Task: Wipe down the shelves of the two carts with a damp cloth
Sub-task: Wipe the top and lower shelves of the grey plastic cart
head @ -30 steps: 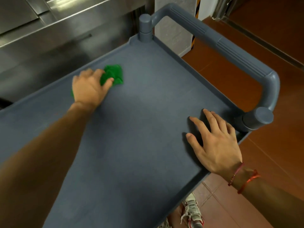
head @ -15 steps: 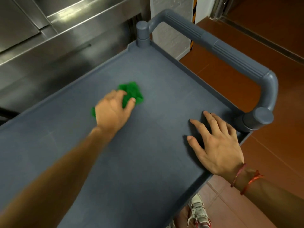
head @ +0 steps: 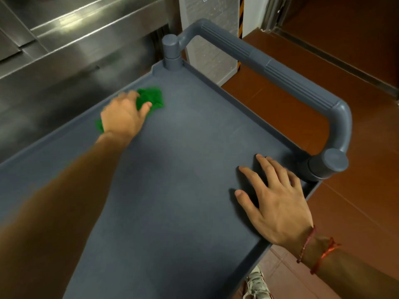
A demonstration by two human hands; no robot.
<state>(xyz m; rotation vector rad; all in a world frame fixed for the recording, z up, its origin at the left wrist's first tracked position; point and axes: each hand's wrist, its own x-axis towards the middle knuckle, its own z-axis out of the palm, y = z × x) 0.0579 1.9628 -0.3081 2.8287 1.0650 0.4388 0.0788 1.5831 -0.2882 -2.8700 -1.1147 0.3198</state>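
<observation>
My left hand (head: pixel 123 114) is on the green cloth (head: pixel 151 98), with the fingers bent over the bunched fabric and the thumb against its side, so it holds the cloth and presses it down on the grey cart shelf (head: pixel 183 169). The cloth is at the far edge of this shelf, not far from the corner post (head: pixel 171 48) where the handle (head: pixel 280 78) begins. My right hand (head: pixel 274 201) lies flat and wide on the near right part of the shelf, just beside the other post, and it holds nothing. I think it is there to steady everything.

To do this step well, I believe I should press evenly with the whole palm, not only with the fingertips, and go in long strokes that overlap, from the far edge toward me. The corners near the posts and the angle along the edges need more attention, because dirt can collect there. The cloth is bunched; spread flatter, it would cover more surface. The place under my right hand must be wiped too. Only this one shelf is visible, so much of the task seems to remain.
</observation>
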